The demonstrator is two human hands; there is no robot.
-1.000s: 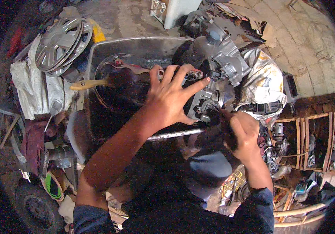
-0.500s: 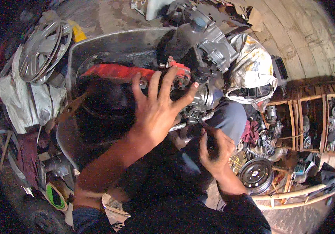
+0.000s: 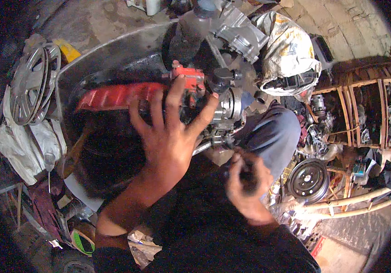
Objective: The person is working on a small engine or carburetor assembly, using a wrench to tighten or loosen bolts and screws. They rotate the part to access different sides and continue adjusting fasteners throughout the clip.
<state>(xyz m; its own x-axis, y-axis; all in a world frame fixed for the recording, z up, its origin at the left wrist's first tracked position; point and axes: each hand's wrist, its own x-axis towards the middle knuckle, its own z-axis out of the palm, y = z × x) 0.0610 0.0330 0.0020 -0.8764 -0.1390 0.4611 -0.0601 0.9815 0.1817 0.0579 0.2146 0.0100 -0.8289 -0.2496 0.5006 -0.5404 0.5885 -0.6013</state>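
Observation:
My left hand [image 3: 166,139] lies over an engine assembly [image 3: 226,105], gripping it with fingers spread and curled. The assembly has a bright red block [image 3: 187,78], black and silver fittings, and a long red part [image 3: 113,96] reaching left. My right hand [image 3: 248,184], blurred, is closed in a loose fist just below the assembly's metal fittings; what it holds is too dark and blurred to name. The assembly is over a dark metal tub [image 3: 96,47]. A wooden handle [image 3: 77,150] shows dimly in the tub's lower left. A grey cast housing [image 3: 238,34] stands behind the assembly.
Wheel covers [image 3: 28,86] and white sacking [image 3: 18,145] lie left. A white sack [image 3: 286,45] is at upper right, a wooden rack of parts [image 3: 354,113] far right, a black wheel rim [image 3: 307,179] below it. My trousered leg [image 3: 273,141] is beside the tub.
The view has shifted, bringing more red on the assembly, my leg and the wheel rim into sight. My right hand has moved down from the fittings and to the left.

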